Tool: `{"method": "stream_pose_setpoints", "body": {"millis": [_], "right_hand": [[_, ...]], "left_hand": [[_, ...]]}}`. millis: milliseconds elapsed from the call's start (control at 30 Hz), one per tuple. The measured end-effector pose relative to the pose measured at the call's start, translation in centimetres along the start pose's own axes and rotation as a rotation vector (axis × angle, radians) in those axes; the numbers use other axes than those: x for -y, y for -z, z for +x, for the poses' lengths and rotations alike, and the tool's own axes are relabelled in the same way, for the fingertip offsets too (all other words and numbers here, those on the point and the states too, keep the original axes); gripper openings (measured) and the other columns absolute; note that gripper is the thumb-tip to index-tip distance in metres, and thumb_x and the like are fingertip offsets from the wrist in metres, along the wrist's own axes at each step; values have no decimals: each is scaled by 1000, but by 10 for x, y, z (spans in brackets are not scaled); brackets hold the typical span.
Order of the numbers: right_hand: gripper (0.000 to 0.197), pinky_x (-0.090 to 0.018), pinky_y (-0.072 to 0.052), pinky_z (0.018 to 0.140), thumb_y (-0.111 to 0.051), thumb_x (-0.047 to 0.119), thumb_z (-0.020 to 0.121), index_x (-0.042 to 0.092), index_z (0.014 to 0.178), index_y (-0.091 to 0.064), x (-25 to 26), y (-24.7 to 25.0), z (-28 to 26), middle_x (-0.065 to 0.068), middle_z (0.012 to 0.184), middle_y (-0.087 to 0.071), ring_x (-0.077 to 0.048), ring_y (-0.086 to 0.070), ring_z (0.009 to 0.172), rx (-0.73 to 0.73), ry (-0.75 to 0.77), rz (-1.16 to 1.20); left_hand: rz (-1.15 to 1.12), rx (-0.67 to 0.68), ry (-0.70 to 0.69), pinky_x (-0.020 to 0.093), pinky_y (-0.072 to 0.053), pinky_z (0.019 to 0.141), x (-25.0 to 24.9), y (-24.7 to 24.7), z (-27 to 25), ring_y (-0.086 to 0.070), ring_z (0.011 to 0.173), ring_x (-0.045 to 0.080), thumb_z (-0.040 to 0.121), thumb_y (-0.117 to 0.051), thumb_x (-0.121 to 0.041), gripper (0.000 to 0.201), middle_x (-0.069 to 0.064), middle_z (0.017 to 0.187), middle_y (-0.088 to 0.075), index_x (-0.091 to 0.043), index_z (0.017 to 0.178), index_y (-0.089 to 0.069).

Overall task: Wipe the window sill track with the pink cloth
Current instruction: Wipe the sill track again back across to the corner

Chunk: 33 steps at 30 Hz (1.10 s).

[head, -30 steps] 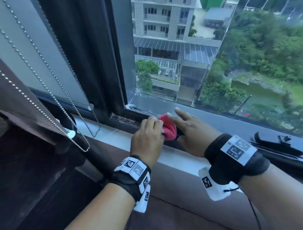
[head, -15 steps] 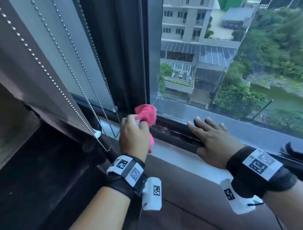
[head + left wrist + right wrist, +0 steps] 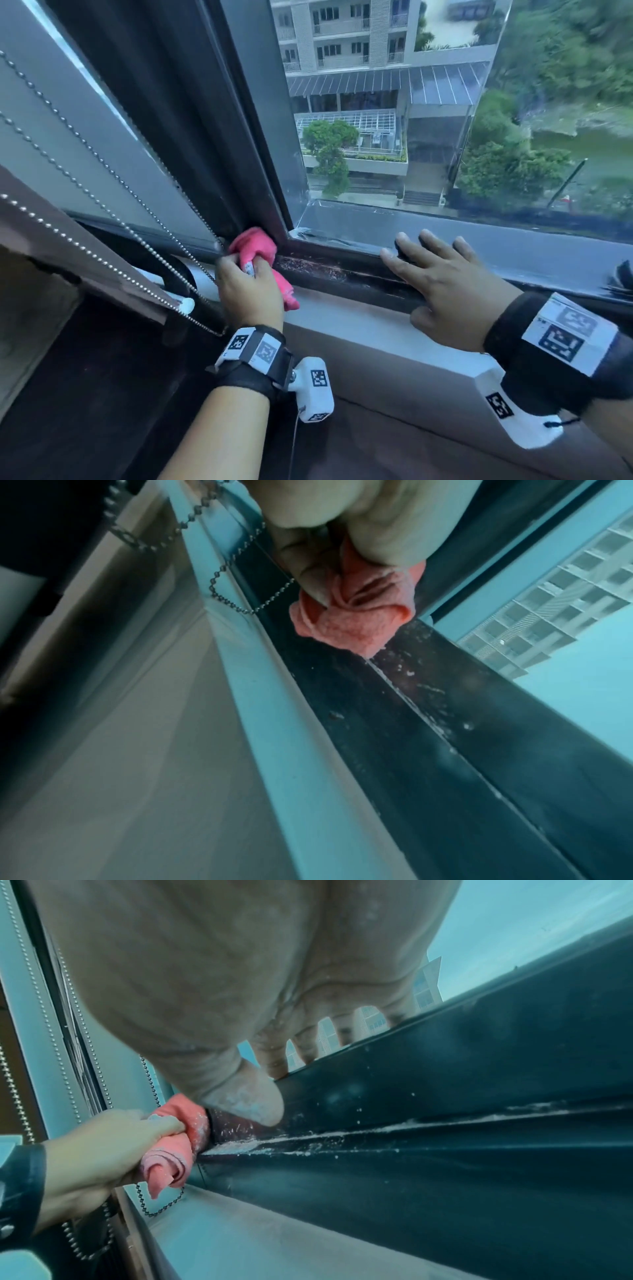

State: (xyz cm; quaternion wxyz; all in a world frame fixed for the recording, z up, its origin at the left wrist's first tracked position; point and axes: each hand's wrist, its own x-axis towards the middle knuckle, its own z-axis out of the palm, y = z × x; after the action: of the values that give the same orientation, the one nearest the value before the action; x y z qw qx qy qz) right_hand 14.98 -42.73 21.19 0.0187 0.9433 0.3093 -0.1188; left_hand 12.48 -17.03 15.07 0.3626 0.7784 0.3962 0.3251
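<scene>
My left hand (image 3: 248, 289) grips the bunched pink cloth (image 3: 255, 248) and pushes it into the left end of the dark window sill track (image 3: 329, 272), right at the foot of the upright window frame. In the left wrist view the pink cloth (image 3: 346, 626) touches the dusty track (image 3: 411, 696), with my fingers (image 3: 308, 569) curled round it. My right hand (image 3: 442, 284) lies flat, fingers spread, on the dark frame rail further right. The right wrist view shows white grit along the track (image 3: 342, 1137), the cloth (image 3: 178, 1139) and my left hand (image 3: 103, 1150).
Beaded blind chains (image 3: 113, 219) hang just left of my left hand, ending in a white weight (image 3: 186, 304). A brown blind (image 3: 68, 246) covers the left. A pale sill ledge (image 3: 359, 329) runs below the track. A black window handle (image 3: 621, 277) sits at far right.
The cloth passed from between both hands to my left hand alone, which carried it left to the track's corner. My right hand let go and flattened onto the frame rail.
</scene>
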Motion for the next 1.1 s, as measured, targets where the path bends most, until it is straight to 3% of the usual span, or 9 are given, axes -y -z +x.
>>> {"method": "stream_pose_setpoints", "body": {"millis": [67,233,433,633,700,800,900,1000,1100], "right_hand": [[89,-55,-14,112,-10,45,60,36,148,-2,-4,-2,2,4,156,-6,-29,-4,143,-8,9,-9],[90,-56,-13,112,-11,47,60,36,149,-4,-9,-2,1,3,157,-7,-30,-5,144,-21,22,1],[91,-59,-10,112,-12,48,59,37,150,-5,-8,-5,-2,1,158,-8,-32,-6,145,-28,16,6],[89,-58,-10,112,-12,49,61,39,149,-1,-4,-3,-3,2,159,-4,-31,-3,145,-25,10,-8],[85,-56,-7,113,-21,48,68,40,149,2,-6,-1,-6,4,159,0,-29,1,146,-24,7,4],[86,-55,-3,115,-28,46,70,41,148,6,-8,1,-10,6,159,6,-27,6,146,-8,6,20],[85,-57,-3,114,-30,46,70,41,148,4,-8,0,-11,5,159,4,-28,5,146,-15,13,40],[85,-58,-6,113,-31,46,70,39,149,1,-9,-2,-13,3,158,-1,-29,1,144,-42,17,15],[84,-59,-5,113,-32,45,70,39,148,0,-9,-3,-12,3,157,-2,-29,1,144,-60,19,32]], "left_hand": [[28,13,-24,36,-39,75,-6,-7,-2,-59,98,36,87,-62,-20,20,17,107,-64,-6,101,-59],[232,206,-109,41,-43,75,-3,-20,-22,-58,98,40,93,-56,-26,32,19,114,-55,-8,120,-56],[184,333,17,33,-33,69,-11,-10,-22,-55,86,37,93,-50,-22,14,18,89,-59,-9,91,-55],[161,519,-67,36,-52,75,-20,-9,-68,-61,82,29,91,-46,-36,30,3,86,-65,-32,116,-61],[97,500,-51,32,-44,70,-26,-9,-76,-57,83,27,91,-49,-27,28,0,87,-62,-32,117,-58],[-13,281,-5,29,-32,67,-27,0,-63,-52,82,26,90,-53,-17,15,8,93,-58,-14,104,-59],[101,89,-160,36,-39,82,-18,3,-36,-51,96,30,86,-58,-12,18,18,108,-53,-1,100,-63],[448,175,-286,48,-43,87,-12,-10,-32,-49,107,38,83,-58,-14,22,17,112,-55,-2,99,-67],[531,245,-344,50,-44,87,-9,-16,-48,-48,113,34,81,-61,-15,27,9,125,-58,-8,107,-68]]}}
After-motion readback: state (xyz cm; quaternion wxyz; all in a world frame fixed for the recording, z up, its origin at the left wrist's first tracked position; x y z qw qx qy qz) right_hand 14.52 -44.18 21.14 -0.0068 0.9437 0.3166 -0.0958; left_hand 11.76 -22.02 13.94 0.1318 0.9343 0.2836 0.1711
